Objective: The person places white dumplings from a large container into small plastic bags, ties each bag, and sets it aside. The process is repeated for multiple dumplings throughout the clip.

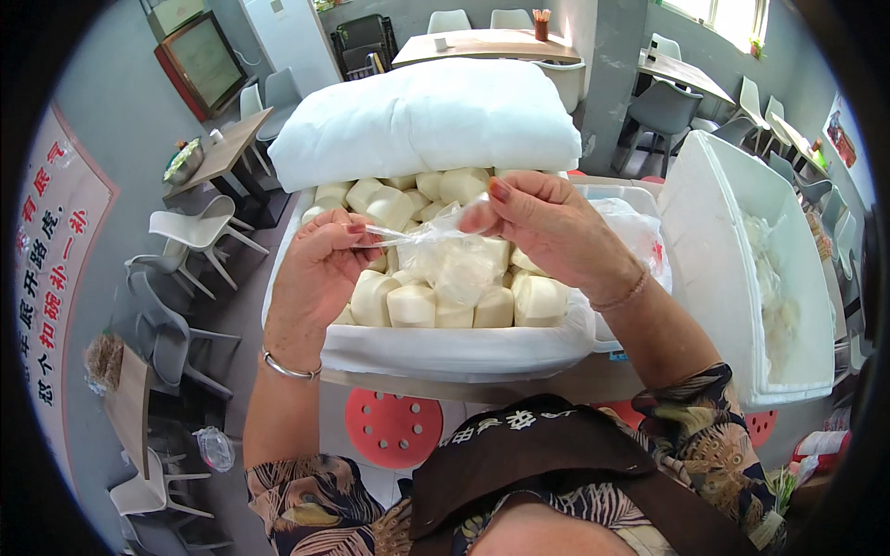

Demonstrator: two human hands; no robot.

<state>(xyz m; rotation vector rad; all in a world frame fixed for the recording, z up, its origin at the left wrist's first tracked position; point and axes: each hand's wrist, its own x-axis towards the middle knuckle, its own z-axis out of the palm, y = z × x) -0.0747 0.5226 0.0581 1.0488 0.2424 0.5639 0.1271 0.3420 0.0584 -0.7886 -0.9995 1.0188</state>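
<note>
A clear plastic bag [445, 250] is stretched between my two hands. The fingers of my left hand [320, 255] pinch a twisted strip of it at the left. At the upper right, my right hand [561, 227] has its thumb and fingers closed on the bag's other side. The bag's body hangs crumpled just above pale steamed buns [408, 306], hiding some of them; whether anything is inside I cannot tell. Packed close together, the buns fill a white cloth-lined box [454, 357] on the table before me.
A thick white quilt [426, 120] lies folded over the box's far end. Right of it stand a plastic bin holding a white bag [635, 236] and a tilted white foam box [742, 278]. A red stool [393, 428] sits below the table's near edge. Tables and chairs stand around.
</note>
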